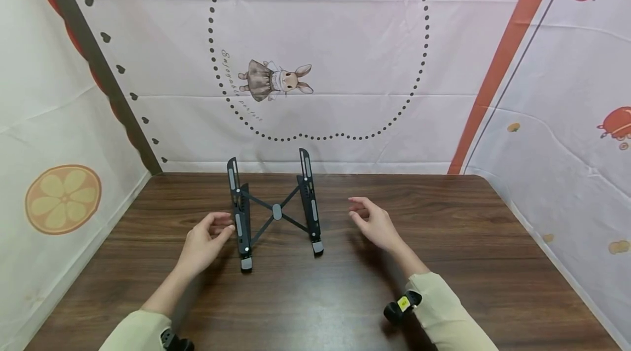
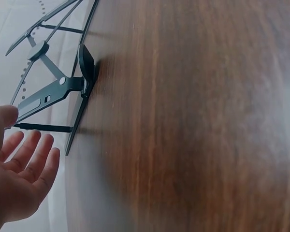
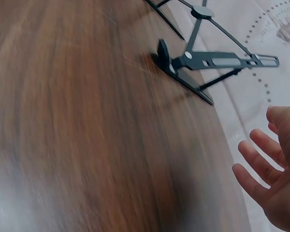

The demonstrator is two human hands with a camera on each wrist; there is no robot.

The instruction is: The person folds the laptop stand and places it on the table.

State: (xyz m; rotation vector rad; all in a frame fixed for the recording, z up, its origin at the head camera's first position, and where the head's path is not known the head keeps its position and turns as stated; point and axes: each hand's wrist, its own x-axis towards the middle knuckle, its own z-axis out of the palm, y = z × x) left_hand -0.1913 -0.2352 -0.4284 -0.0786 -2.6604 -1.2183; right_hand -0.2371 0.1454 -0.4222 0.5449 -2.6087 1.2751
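A black folding laptop stand with grey pads is spread on the brown wooden table, its two side rails joined by an X of thin bars. My left hand is beside the left rail, fingertips right at its outer edge in the head view. In the left wrist view, the fingers are loosely bent near the stand's raised arm. My right hand hovers to the right of the stand, apart from it, with fingers loosely spread. Nothing is between the fingers in the right wrist view.
The wooden table reaches back to a white printed cloth with a rabbit picture and dotted line. More printed cloth hangs at both sides. Each wrist wears a black strap device beside a pale sleeve.
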